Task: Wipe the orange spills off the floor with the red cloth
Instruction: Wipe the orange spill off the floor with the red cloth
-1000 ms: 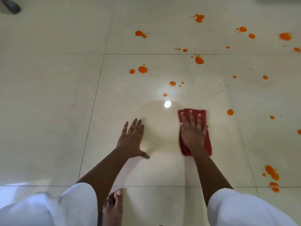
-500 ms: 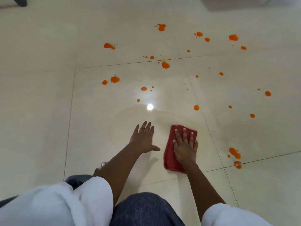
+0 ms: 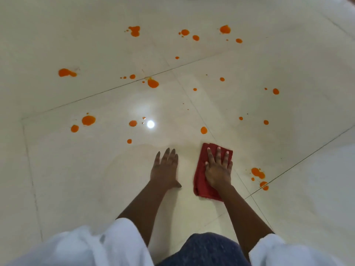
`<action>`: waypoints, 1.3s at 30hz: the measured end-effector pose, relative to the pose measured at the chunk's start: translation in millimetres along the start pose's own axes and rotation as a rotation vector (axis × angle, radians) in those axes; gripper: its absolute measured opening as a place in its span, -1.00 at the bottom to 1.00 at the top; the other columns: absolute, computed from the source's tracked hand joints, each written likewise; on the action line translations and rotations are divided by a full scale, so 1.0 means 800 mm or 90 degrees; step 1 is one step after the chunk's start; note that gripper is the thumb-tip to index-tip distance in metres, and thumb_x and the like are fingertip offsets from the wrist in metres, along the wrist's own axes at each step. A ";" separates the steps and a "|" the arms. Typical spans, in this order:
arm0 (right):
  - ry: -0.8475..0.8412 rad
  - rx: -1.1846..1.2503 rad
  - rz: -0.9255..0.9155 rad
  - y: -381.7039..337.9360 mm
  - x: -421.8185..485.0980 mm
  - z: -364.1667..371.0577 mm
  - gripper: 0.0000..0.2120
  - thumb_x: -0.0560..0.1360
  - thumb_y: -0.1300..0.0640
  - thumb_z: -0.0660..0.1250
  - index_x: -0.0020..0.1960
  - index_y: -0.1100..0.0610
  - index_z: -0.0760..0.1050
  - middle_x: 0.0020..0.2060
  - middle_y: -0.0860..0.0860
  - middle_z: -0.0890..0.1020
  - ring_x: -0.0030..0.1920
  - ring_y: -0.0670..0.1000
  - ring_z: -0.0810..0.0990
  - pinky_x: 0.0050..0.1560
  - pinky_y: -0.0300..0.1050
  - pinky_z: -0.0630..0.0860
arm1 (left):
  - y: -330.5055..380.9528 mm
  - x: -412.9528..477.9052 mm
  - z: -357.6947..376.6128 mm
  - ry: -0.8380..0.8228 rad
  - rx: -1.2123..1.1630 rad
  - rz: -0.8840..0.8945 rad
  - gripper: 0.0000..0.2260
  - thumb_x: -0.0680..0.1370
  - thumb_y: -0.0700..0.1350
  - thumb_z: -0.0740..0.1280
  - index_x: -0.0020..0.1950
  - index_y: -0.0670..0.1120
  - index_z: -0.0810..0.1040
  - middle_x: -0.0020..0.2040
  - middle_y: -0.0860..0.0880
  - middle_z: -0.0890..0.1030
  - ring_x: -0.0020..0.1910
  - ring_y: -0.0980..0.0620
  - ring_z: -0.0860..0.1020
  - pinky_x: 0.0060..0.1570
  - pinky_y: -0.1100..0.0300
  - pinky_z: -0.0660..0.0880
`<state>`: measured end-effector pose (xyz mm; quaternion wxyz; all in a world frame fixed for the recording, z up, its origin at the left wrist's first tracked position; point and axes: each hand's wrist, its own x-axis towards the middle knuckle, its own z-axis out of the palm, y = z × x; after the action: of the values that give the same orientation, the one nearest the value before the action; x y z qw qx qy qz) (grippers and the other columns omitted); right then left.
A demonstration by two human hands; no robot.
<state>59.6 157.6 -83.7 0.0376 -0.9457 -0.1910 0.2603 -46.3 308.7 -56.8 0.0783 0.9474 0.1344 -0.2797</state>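
The red cloth (image 3: 201, 177) lies folded on the pale tiled floor (image 3: 288, 217), pinned under the right hand (image 3: 218, 169), fingers straight and spread. The left hand (image 3: 165, 169) rests flat just beside it, fingers extended. Orange spills (image 3: 258, 173) dot the tiles nearby and beyond. No writing shows.

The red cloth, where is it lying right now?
In the head view, the red cloth lies flat on the floor right of centre, pressed under the right hand, with the left hand beside it.
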 end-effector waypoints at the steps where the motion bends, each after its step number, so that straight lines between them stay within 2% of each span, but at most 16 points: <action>1: 0.023 0.012 -0.002 -0.008 0.006 0.001 -0.46 0.61 -0.06 -0.06 0.52 -0.06 -0.19 0.52 0.08 -0.21 0.48 0.20 -0.31 0.45 0.20 -0.22 | -0.005 0.006 -0.001 0.015 0.009 0.009 -0.02 0.42 0.29 0.30 0.53 -0.16 -0.21 0.55 -0.11 -0.23 0.51 -0.08 -0.27 0.42 -0.11 -0.31; 5: 0.101 0.021 -0.008 0.006 0.010 0.022 -0.44 0.56 -0.16 -0.05 0.52 -0.07 -0.06 0.52 0.11 -0.11 0.48 0.24 -0.25 0.41 0.23 -0.23 | 0.033 0.042 -0.002 0.064 0.060 0.093 0.02 0.39 0.35 0.26 0.52 -0.16 -0.26 0.54 -0.09 -0.27 0.50 -0.08 -0.31 0.39 -0.09 -0.36; 8: 0.135 0.023 -0.030 0.035 -0.033 0.045 -0.46 0.50 -0.10 -0.03 0.49 -0.08 0.11 0.50 0.12 0.13 0.49 0.28 -0.02 0.39 0.31 -0.03 | 0.059 0.052 0.008 0.069 0.090 0.113 0.04 0.37 0.39 0.25 0.51 -0.15 -0.27 0.53 -0.09 -0.30 0.48 -0.07 -0.35 0.35 -0.08 -0.41; 11: 0.171 0.045 0.108 0.099 -0.070 0.066 -0.46 0.47 -0.07 0.02 0.46 -0.08 0.17 0.45 0.14 0.26 0.46 0.28 0.13 0.32 0.35 0.16 | 0.077 0.063 0.013 0.053 0.124 0.131 0.05 0.36 0.41 0.24 0.52 -0.14 -0.27 0.53 -0.10 -0.30 0.43 -0.04 -0.41 0.33 -0.07 -0.42; 13: 0.203 0.063 0.200 0.130 -0.069 0.056 -0.45 0.49 -0.09 -0.02 0.47 -0.08 0.14 0.47 0.15 0.21 0.47 0.27 0.09 0.33 0.36 0.11 | 0.080 0.066 0.012 0.053 0.131 0.120 0.05 0.34 0.42 0.24 0.52 -0.12 -0.25 0.53 -0.12 -0.30 0.40 -0.03 -0.44 0.32 -0.07 -0.44; 15: 0.202 0.074 0.246 0.142 -0.036 0.035 -0.47 0.53 -0.10 -0.07 0.50 -0.12 0.03 0.52 0.12 0.05 0.50 0.22 -0.07 0.39 0.32 -0.06 | 0.086 0.072 0.008 0.050 0.167 0.139 0.05 0.33 0.43 0.24 0.53 -0.07 -0.24 0.53 -0.16 -0.27 0.44 -0.09 -0.43 0.32 -0.10 -0.47; 18: 0.189 0.068 0.183 0.113 0.016 0.012 -0.47 0.56 -0.09 -0.04 0.51 -0.14 -0.04 0.53 0.07 -0.05 0.50 0.17 -0.18 0.41 0.28 -0.20 | 0.088 0.076 0.002 0.058 0.203 0.147 0.05 0.29 0.46 0.24 0.53 0.01 -0.22 0.54 -0.19 -0.24 0.47 -0.13 -0.38 0.23 -0.10 -0.57; 20: 0.185 0.047 0.070 0.091 0.009 0.019 -0.46 0.51 -0.10 -0.10 0.49 -0.14 0.04 0.53 0.05 0.03 0.51 0.18 -0.11 0.40 0.30 -0.15 | 0.087 0.075 -0.001 0.053 0.203 0.131 0.05 0.27 0.49 0.23 0.53 0.05 -0.24 0.54 -0.16 -0.25 0.46 -0.13 -0.39 0.17 -0.09 -0.60; 22: 0.181 0.029 -0.007 0.094 -0.027 0.041 -0.47 0.49 -0.09 -0.07 0.47 -0.16 0.14 0.51 0.03 0.14 0.50 0.16 0.01 0.38 0.31 -0.02 | 0.087 0.073 -0.002 0.050 0.206 0.122 0.05 0.27 0.50 0.22 0.52 0.06 -0.26 0.54 -0.14 -0.26 0.46 -0.13 -0.40 0.15 -0.08 -0.62; 25: 0.201 0.025 0.044 0.153 -0.069 0.052 -0.49 0.47 -0.06 0.02 0.43 -0.13 0.22 0.46 0.05 0.25 0.46 0.18 0.18 0.31 0.36 0.19 | 0.087 0.074 0.000 0.052 0.210 0.121 0.05 0.28 0.49 0.22 0.52 0.06 -0.26 0.54 -0.14 -0.27 0.46 -0.12 -0.40 0.14 -0.08 -0.63; 26: 0.215 0.028 0.085 0.175 -0.064 0.044 -0.48 0.48 -0.06 0.01 0.44 -0.11 0.22 0.47 0.06 0.24 0.46 0.19 0.17 0.31 0.38 0.18 | 0.089 0.073 0.000 0.052 0.209 0.120 0.04 0.28 0.49 0.22 0.52 0.06 -0.25 0.54 -0.14 -0.26 0.47 -0.12 -0.39 0.15 -0.09 -0.62; 29: 0.189 0.060 0.188 0.191 -0.003 0.003 -0.46 0.51 -0.09 -0.11 0.50 -0.14 0.03 0.53 0.02 0.01 0.51 0.13 -0.10 0.42 0.28 -0.11 | 0.092 0.074 0.000 0.049 0.215 0.124 0.04 0.29 0.47 0.24 0.53 0.03 -0.23 0.54 -0.16 -0.23 0.47 -0.11 -0.38 0.27 -0.13 -0.52; 32: 0.165 0.047 0.101 0.130 0.048 -0.018 -0.49 0.57 -0.07 -0.06 0.50 -0.14 -0.03 0.53 0.01 -0.07 0.51 0.12 -0.19 0.43 0.25 -0.17 | 0.092 0.075 -0.002 0.052 0.212 0.131 0.04 0.28 0.47 0.24 0.53 0.04 -0.23 0.54 -0.15 -0.23 0.47 -0.11 -0.38 0.19 -0.09 -0.59; 34: 0.165 0.032 -0.016 0.091 0.030 0.003 -0.49 0.53 -0.06 -0.06 0.49 -0.14 0.06 0.53 0.03 0.00 0.51 0.14 -0.12 0.43 0.28 -0.11 | 0.087 0.075 0.000 0.058 0.200 0.134 0.04 0.27 0.49 0.22 0.52 0.08 -0.24 0.54 -0.13 -0.25 0.47 -0.11 -0.39 0.12 -0.06 -0.65; 36: 0.181 0.003 -0.091 0.090 -0.016 0.036 -0.48 0.49 -0.06 -0.01 0.46 -0.15 0.16 0.50 0.03 0.15 0.50 0.16 0.04 0.39 0.29 0.01 | 0.083 0.074 0.000 0.062 0.194 0.142 0.04 0.26 0.51 0.20 0.51 0.10 -0.27 0.54 -0.10 -0.28 0.44 -0.09 -0.44 0.11 -0.06 -0.66; 39: 0.208 -0.005 -0.014 0.148 -0.041 0.039 -0.47 0.46 -0.05 0.03 0.43 -0.13 0.24 0.46 0.06 0.26 0.46 0.18 0.18 0.34 0.33 0.22 | 0.078 0.075 0.006 0.074 0.161 0.147 0.04 0.27 0.49 0.21 0.51 0.09 -0.29 0.53 -0.09 -0.31 0.41 -0.08 -0.47 0.19 -0.09 -0.60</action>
<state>58.3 34.4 -115.4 0.0673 -0.9735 -0.1934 0.1016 17.9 260.8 -89.3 -0.0178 0.9735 -0.0075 -0.2281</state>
